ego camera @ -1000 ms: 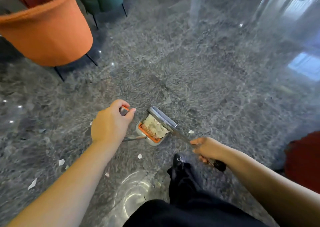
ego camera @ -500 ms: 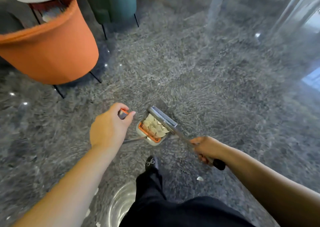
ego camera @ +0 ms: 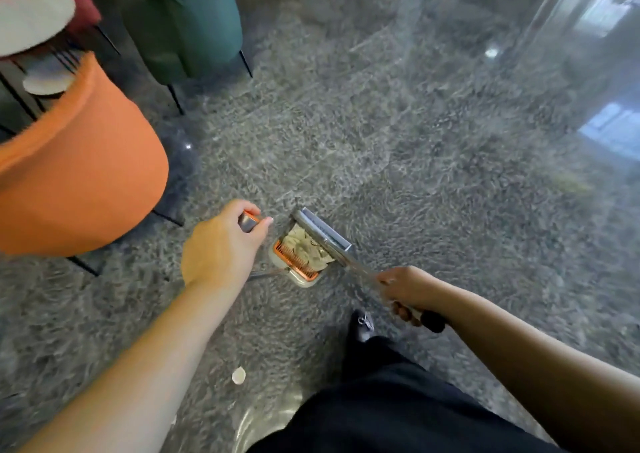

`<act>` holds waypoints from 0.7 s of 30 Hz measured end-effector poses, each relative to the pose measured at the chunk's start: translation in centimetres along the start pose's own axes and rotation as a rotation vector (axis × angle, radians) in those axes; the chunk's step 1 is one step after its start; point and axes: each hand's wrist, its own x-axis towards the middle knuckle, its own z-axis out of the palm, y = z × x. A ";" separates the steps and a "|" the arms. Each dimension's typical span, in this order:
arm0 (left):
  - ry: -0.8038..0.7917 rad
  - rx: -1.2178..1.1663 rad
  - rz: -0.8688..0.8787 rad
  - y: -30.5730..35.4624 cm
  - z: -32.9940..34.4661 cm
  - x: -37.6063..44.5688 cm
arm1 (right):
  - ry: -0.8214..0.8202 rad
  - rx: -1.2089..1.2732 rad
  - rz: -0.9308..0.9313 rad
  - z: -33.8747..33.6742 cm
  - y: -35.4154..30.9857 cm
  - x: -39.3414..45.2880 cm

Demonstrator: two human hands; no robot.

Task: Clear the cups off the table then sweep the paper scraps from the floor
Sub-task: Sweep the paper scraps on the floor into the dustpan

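your left hand (ego camera: 221, 248) grips dustpan handle (ego camera: 248, 221) | your right hand (ego camera: 407, 288) grips broom (ego camera: 322, 233) | paper scraps (ego camera: 304, 245) fill dustpan (ego camera: 294, 262)

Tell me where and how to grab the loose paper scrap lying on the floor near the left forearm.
Pinch the paper scrap by its edges, coming straight down from above. It looks thin and flat on the grey floor, so there is nothing to wrap fingers round. Both hands are occupied: left hand grips the dustpan handle, right hand the broom handle.
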 end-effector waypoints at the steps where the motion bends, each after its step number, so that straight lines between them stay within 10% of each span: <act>1: -0.001 -0.006 -0.008 0.2 0.6 2.5 | 0.000 0.004 0.001 -1.6 -1.1 1.6; 21: 0.004 0.012 -0.016 7.6 9.8 49.6 | 0.028 0.154 0.065 -35.2 -23.0 31.1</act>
